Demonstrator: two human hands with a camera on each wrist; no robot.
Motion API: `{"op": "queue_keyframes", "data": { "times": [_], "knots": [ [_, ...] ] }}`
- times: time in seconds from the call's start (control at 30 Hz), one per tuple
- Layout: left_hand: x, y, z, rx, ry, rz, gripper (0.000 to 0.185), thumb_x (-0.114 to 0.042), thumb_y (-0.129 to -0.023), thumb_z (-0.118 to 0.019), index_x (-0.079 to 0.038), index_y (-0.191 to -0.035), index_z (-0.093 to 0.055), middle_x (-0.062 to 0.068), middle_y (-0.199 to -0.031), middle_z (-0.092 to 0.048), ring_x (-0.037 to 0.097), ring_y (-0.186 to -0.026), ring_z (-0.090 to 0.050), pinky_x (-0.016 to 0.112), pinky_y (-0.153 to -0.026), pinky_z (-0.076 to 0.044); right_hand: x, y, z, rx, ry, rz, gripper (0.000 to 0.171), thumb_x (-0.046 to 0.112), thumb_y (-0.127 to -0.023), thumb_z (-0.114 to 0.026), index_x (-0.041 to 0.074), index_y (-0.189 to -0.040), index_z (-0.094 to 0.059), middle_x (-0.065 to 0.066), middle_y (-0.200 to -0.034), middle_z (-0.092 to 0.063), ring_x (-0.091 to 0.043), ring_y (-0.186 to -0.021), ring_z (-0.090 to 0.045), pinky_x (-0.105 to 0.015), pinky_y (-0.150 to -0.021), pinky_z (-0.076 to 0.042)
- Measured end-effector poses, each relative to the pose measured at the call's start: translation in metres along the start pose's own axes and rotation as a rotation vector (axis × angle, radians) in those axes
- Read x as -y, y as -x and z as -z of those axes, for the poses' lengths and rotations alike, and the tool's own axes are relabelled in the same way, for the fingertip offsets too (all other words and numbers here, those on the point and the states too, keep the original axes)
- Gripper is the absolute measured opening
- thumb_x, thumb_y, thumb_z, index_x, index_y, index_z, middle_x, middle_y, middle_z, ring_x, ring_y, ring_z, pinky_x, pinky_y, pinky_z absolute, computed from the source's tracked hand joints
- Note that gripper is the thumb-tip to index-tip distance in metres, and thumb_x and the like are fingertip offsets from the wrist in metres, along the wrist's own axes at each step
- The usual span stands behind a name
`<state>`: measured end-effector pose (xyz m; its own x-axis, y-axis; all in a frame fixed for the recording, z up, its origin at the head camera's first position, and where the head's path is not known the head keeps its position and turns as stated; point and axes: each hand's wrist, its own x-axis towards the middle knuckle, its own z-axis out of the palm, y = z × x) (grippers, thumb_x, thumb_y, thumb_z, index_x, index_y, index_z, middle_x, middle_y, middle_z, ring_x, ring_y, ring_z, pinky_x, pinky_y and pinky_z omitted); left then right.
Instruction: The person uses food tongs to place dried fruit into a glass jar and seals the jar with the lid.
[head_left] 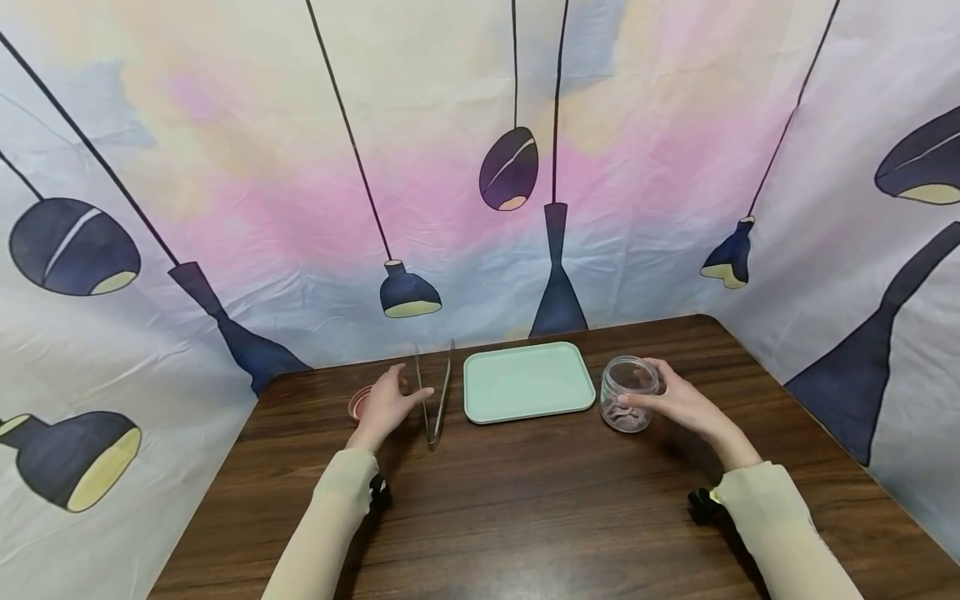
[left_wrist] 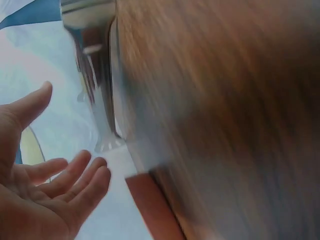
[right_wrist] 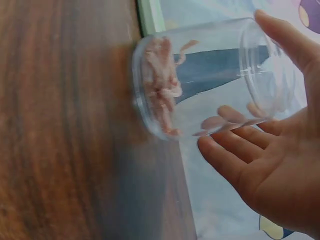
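A clear jar (head_left: 628, 395) with pinkish strips (right_wrist: 162, 85) at its bottom stands upright on the table. My right hand (head_left: 678, 406) holds its side, thumb in front and fingers round the far side; the right wrist view shows the thumb at the rim (right_wrist: 250, 65). My left hand (head_left: 387, 406) is between a red lid (head_left: 358, 403) and metal tongs (head_left: 436, 417), partly covering the lid. Its thumb is stretched toward the tongs, and nothing lies in its grasp. In the left wrist view the tongs (left_wrist: 100, 80) and lid (left_wrist: 152, 205) stand beyond the fingers.
A pale green tray (head_left: 528, 383) lies between the tongs and the jar. The brown wooden table (head_left: 525, 508) ends at the back against a hanging cloth (head_left: 450, 208) printed with lamps. Dark bands (head_left: 380, 493) are at the sleeve cuffs.
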<state>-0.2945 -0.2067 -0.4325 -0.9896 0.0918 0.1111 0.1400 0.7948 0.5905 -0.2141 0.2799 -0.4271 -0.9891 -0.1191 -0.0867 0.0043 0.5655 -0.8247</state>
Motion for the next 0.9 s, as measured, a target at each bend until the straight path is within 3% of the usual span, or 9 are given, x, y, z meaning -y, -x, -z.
{"op": "queue_keyframes", "data": {
  "times": [0.23, 0.43, 0.63, 0.9],
  "knots": [
    [0.018, 0.006, 0.021, -0.040, 0.037, 0.035, 0.094, -0.044, -0.092, -0.074, 0.000, -0.158, -0.024, 0.030, -0.143, -0.041, 0.042, -0.115, -0.056, 0.057, -0.093, -0.047, 0.006, 0.003, 0.000, 0.084, -0.036, 0.021, 0.102, 0.046, -0.085, -0.079, 0.006, -0.158, -0.019, -0.028, -0.155, -0.030, -0.049, -0.142, -0.029, -0.066, -0.106, -0.032],
    [0.038, 0.011, 0.036, -0.053, 0.029, 0.061, 0.098, -0.045, -0.091, -0.074, 0.000, -0.159, -0.020, 0.032, -0.149, -0.033, 0.050, -0.132, -0.040, 0.062, -0.105, -0.036, 0.008, 0.004, -0.005, 0.150, -0.043, 0.107, 0.094, 0.036, -0.086, -0.080, 0.002, -0.154, -0.024, -0.029, -0.152, -0.037, -0.046, -0.137, -0.040, -0.060, -0.102, -0.040],
    [0.051, 0.017, 0.046, -0.066, 0.034, 0.087, 0.097, -0.040, -0.093, -0.074, 0.004, -0.158, -0.018, 0.034, -0.149, -0.030, 0.052, -0.134, -0.037, 0.062, -0.106, -0.034, 0.015, 0.006, -0.016, 0.213, -0.074, 0.155, 0.087, 0.032, -0.086, -0.081, 0.007, -0.152, -0.031, -0.023, -0.143, -0.048, -0.037, -0.126, -0.052, -0.051, -0.098, -0.045],
    [0.063, 0.022, 0.052, -0.067, 0.020, 0.120, 0.100, -0.045, -0.092, -0.073, 0.007, -0.157, -0.018, 0.037, -0.148, -0.031, 0.053, -0.132, -0.038, 0.063, -0.106, -0.034, 0.023, 0.007, -0.039, 0.293, -0.117, 0.209, 0.083, 0.030, -0.089, -0.079, 0.009, -0.153, -0.031, -0.022, -0.153, -0.039, -0.038, -0.134, -0.047, -0.049, -0.099, -0.044]
  ]
}}
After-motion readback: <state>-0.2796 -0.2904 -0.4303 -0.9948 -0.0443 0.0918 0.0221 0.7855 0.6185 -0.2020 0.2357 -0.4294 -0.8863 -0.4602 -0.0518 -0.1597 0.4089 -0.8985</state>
